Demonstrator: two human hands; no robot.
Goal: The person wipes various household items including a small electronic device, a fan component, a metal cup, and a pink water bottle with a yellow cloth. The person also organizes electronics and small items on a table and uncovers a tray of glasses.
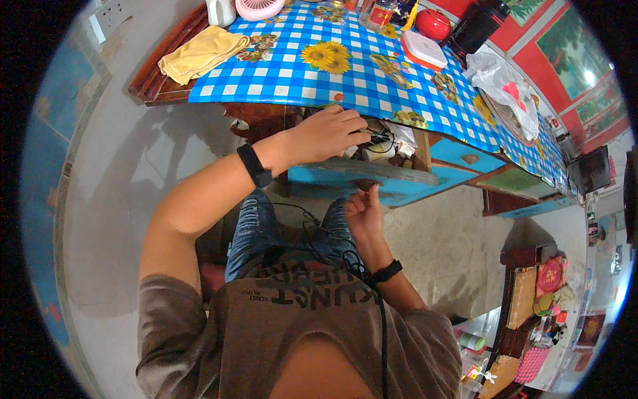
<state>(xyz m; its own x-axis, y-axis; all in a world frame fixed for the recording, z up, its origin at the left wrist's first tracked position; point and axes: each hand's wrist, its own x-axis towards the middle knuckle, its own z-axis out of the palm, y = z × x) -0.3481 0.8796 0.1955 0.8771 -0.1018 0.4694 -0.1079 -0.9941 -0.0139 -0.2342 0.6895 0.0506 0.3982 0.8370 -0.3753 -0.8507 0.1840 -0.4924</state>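
Observation:
A blue wooden drawer (329,175) stands pulled out beneath the table's edge, in front of my knees. My left hand (333,130) reaches over its opening, palm down with bent fingers. The fingertips are near black cables (380,137), and whether they hold anything is hidden. Beside the cables lie a pale roll or small container (380,151) and crumpled white plastic or paper (402,139). Below, my right hand (366,209) is at the dark drawer knob (368,184), fingers curled and thumb up by its edge. A firm grip on the knob cannot be made out.
A blue checked tablecloth (284,75) covers the tabletop and overhangs the drawer. On it are a folded yellow cloth (202,52), a pink fan (259,7), a white-and-orange box (423,50) and a glass jar (377,17). A cord (383,329) hangs down my front.

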